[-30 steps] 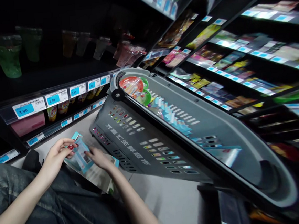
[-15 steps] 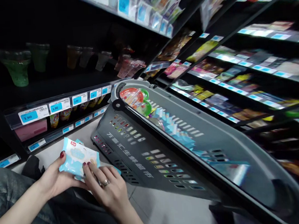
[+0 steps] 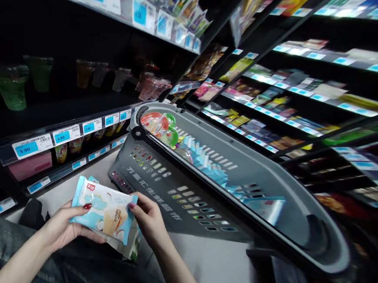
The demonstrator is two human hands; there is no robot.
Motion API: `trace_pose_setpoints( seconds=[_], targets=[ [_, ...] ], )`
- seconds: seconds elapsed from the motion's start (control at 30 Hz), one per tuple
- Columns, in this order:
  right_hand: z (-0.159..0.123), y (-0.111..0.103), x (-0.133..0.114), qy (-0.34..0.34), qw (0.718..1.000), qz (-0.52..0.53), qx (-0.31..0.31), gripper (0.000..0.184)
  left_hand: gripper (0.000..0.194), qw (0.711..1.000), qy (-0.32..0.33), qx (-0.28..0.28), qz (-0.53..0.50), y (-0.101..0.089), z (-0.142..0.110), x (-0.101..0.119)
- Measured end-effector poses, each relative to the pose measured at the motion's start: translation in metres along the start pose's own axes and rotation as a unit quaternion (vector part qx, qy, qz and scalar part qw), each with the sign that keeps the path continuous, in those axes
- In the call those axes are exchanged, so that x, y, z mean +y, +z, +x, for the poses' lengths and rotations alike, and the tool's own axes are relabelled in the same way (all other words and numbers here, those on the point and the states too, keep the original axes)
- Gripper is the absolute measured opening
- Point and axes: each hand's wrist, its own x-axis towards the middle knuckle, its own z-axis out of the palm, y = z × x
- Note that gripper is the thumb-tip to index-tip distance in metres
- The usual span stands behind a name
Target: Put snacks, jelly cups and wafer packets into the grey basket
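Note:
My left hand grips the left end of a light-blue and white wafer packet, thumb on top and fingers underneath. My right hand pinches the packet's right end between thumb and fingers. The front bears a red logo and a picture of wafers. Behind it, a corner of another blue packet shows at the top, and a pale packet with green on it sticks out below. How many lie in the stack is hidden.
A grey shopping basket stands tilted to the right, holding blue packets and round red and green lidded items. Jelly-like cups sit on the dark shelf at left, above price tags. More stocked shelves line the right.
My right hand has moved from over the packet's front to its right end, uncovering the wafer picture. The packet has turned to face me more. The view has shifted slightly right.

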Motion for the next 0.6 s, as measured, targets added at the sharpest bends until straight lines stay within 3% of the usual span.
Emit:
trace_pose_setpoints(
  seconds=[0.27,0.4,0.47,0.53,0.6],
  targets=[
    [0.000,0.007,0.000,0.031,0.999,0.009,-0.005,0.033,0.050,0.999,-0.004,0.035,0.028,0.004,-0.002,0.002],
    [-0.002,0.002,-0.010,-0.006,0.998,-0.061,-0.013,0.029,0.057,0.995,-0.036,0.055,0.070,0.009,-0.008,0.004],
    [-0.007,-0.001,-0.020,-0.014,0.990,-0.120,-0.068,0.027,0.062,0.986,-0.082,0.074,0.124,0.007,-0.012,0.000],
    [-0.012,-0.005,-0.031,0.012,0.971,-0.170,-0.168,0.022,0.071,0.971,-0.119,0.102,0.181,-0.002,-0.013,-0.009],
    [-0.020,-0.010,-0.044,0.038,0.944,-0.218,-0.243,0.017,0.079,0.960,-0.147,0.083,0.225,-0.014,-0.009,-0.019]
  ],
)
